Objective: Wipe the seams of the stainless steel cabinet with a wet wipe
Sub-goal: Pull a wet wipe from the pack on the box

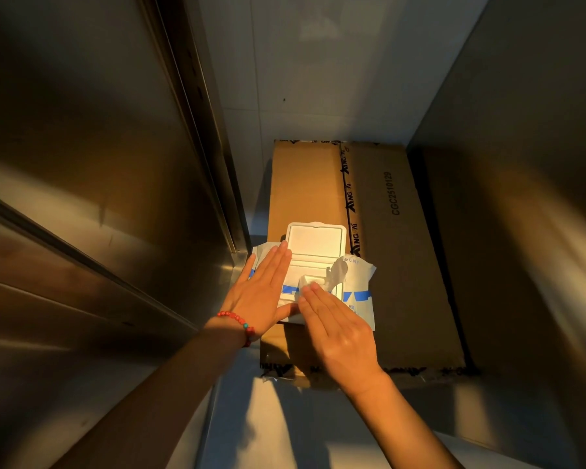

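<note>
Right hand [340, 336] fingers flat, hiding wipe [308, 284]; left hand [263, 289] flat on pack [356, 292]

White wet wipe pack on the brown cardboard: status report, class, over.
Left hand flat on white wet wipe pack, lid open. Right hand fingers straight on protruding wipe. Stainless steel cabinet seams unwiped. Nothing blocking.

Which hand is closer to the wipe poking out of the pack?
Right. The right hand has its fingertips on the wet wipe; the left hand lies flat on the pack beside the open lid.
</note>
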Available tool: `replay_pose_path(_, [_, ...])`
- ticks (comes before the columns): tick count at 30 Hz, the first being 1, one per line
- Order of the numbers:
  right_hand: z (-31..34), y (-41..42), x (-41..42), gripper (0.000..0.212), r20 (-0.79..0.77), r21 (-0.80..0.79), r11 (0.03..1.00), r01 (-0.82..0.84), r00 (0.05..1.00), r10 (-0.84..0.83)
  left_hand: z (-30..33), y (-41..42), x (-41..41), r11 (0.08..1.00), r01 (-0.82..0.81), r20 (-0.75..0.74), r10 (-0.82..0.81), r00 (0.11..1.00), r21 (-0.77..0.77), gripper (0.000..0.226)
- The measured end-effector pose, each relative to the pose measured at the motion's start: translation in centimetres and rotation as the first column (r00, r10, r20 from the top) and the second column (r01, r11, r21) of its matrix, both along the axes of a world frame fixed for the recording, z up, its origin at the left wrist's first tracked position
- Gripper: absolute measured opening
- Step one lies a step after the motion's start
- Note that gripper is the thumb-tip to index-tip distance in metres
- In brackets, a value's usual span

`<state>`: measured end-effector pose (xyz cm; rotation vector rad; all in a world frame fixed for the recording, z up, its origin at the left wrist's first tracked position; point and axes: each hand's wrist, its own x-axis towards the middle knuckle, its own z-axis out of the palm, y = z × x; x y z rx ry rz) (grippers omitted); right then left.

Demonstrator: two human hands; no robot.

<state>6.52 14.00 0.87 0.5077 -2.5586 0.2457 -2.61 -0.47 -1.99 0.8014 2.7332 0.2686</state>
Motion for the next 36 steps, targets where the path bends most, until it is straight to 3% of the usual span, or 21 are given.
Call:
replay_pose_path(24, [1.9,-0.2,0.5,0.015,-0.213,0.004,1.0,0.031,0.977,-0.029,1.3,0.5,0.9,0.994,-0.031,-0.008,0.031,1.0,-0.107,0.078])
replay_pose_path(30, [2.3,0.0,0.6,0.039,-0.262,-0.018,1.0,0.014,0.965,-0.018,1.6,0.7,1.4,0.994,-0.071,0.017,0.072,0.997,-0.08,0.078])
replay_pose_path(36, [2.9,0.3,0.5,0.04,-0.304,0.003,1.0,0.017,0.952,-0.016,1.5,0.9,1.8,0.992,-0.117,-0.004,0.117,0.993,-0.043,0.082])
